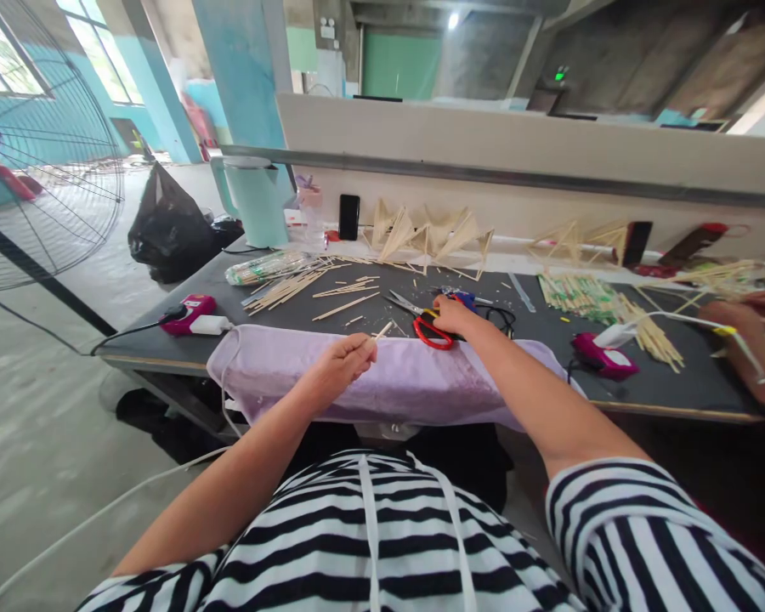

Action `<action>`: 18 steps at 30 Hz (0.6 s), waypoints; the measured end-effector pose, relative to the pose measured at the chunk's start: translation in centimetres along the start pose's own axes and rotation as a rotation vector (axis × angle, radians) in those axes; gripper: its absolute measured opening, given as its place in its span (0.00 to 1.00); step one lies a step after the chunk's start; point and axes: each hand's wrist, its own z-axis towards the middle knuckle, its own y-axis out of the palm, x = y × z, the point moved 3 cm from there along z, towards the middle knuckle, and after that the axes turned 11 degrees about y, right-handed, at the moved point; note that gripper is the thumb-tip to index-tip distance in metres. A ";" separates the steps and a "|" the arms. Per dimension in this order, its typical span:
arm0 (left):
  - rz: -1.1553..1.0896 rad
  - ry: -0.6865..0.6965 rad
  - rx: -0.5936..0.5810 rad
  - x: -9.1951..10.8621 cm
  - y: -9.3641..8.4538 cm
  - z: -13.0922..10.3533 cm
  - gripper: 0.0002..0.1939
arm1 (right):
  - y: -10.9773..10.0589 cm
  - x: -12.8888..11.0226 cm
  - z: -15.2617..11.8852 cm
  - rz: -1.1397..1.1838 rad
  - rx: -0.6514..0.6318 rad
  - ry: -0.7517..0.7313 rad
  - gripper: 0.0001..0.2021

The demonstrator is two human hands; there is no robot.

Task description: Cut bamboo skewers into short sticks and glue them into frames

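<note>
My left hand is closed in a pinch around a short piece of wooden stick, which points up and away to the right. My right hand reaches onto the dark tabletop, its fingers closed over the handle of a pair of scissors with red loops. The scissor blades lie slightly apart, pointing left. Just behind the right hand is a blue tool with a black cord, partly covered by the hand. Loose wooden sticks lie on the table to the left of the scissors.
A lilac cloth covers the table's front edge. Stick frames stand along the back beside a phone. Magenta power blocks sit on both sides. A pale blue jug stands at left; another person's hand works at right.
</note>
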 end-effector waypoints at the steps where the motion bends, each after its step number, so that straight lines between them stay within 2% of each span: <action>1: 0.003 -0.002 0.004 -0.2 0.0 0.0 0.18 | 0.0 0.0 -0.1 0.002 0.011 0.002 0.24; 5: 0.028 -0.018 0.000 -1.0 0.2 -0.4 0.19 | -0.3 -0.1 -0.7 0.018 0.055 0.005 0.24; 9: 0.016 -0.015 -0.027 -1.6 0.1 -0.8 0.18 | -2.1 0.4 -1.4 0.059 0.136 0.008 0.22; 12: -0.007 -0.016 -0.026 -1.8 0.3 -0.8 0.18 | -4.4 1.4 -3.3 0.313 0.284 0.034 0.19; 13: -0.010 -0.018 -0.023 -1.8 0.4 -0.7 0.19 | -5.0 1.8 -4.4 0.460 0.281 0.046 0.19; 15: 0.001 -0.020 -0.018 -1.8 0.6 -0.7 0.19 | -5.6 2.4 -7.3 0.886 0.154 0.058 0.19; 17: 0.015 -0.017 -0.014 -1.8 0.8 -0.7 0.18 | -5.2 2.3 -10.9 1.265 -0.120 -0.038 0.21; 18: 0.020 -0.013 -0.014 -1.7 0.9 -0.7 0.18 | -4.8 2.1 -12.9 1.376 -0.250 -0.100 0.22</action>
